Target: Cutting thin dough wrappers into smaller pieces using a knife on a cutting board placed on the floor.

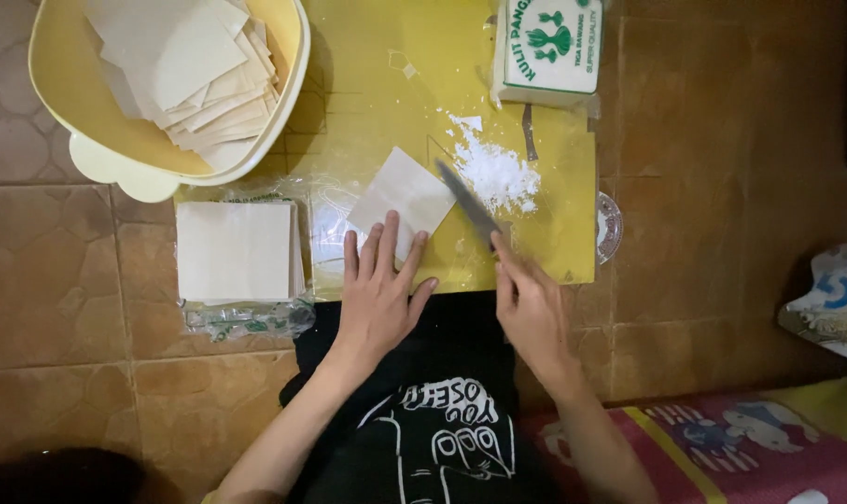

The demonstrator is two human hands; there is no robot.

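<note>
A pale square dough wrapper [406,191] lies tilted on a yellow cutting board [377,93] on the tiled floor. My left hand [378,291] rests flat on the wrapper's near corner, fingers spread. My right hand [528,303] grips the handle of a knife [468,203], forefinger along its back; the blade angles up-left and its edge meets the wrapper's right side. A small heap of white flour [494,171] sits just beyond the blade.
A cream-yellow bowl [69,121] at the far left holds several cut wrapper pieces. A stack of square wrappers [235,250] lies on clear plastic left of the board. A sealed white wrapper pack [546,49] stands at the board's far edge. A patterned mat [722,439] lies at the lower right.
</note>
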